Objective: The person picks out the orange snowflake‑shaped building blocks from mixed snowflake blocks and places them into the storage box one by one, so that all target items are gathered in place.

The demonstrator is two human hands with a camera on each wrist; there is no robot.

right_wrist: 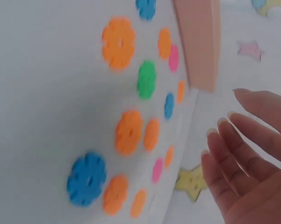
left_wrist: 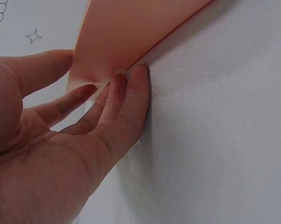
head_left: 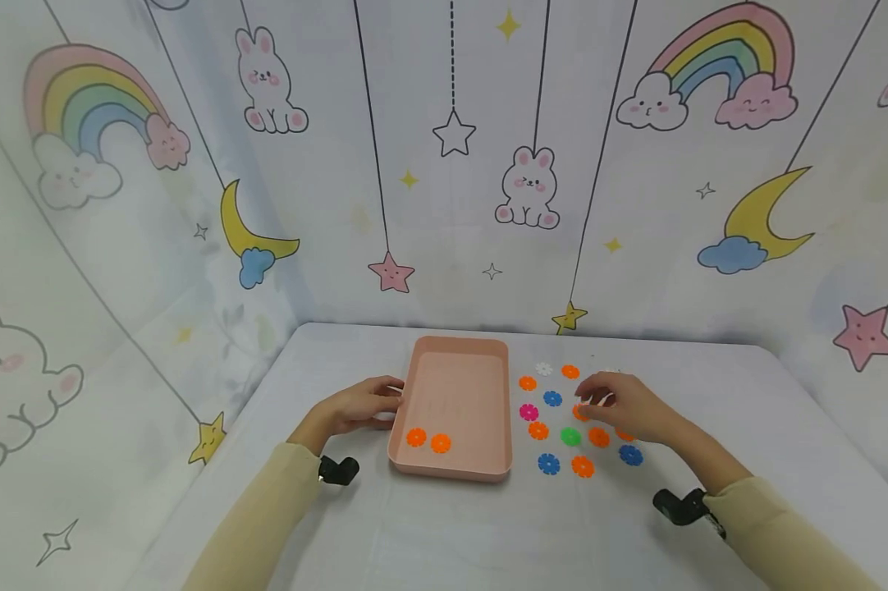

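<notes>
A shallow pink tray [head_left: 455, 394] stands on the white table, with an orange notched disc [head_left: 416, 437] and a second orange disc [head_left: 440, 443] inside near its front left. My left hand [head_left: 359, 404] rests against the tray's left side. Its thumb and fingertips [left_wrist: 139, 72] touch the outer wall [left_wrist: 126, 32]. To the right of the tray, my right hand [head_left: 624, 404] hovers over the scattered discs with loosely bent, parted fingers and nothing between them. Just below its fingertips lies an orange disc [head_left: 581, 412], partly hidden by the hand.
Several flower-shaped plastic discs lie spread right of the tray, among them a green disc [head_left: 570, 437], a pink disc [head_left: 528, 412], a blue disc [head_left: 631, 455] and a white disc [head_left: 543, 369]. A curtain [head_left: 326, 164] with cartoon prints hangs behind the table.
</notes>
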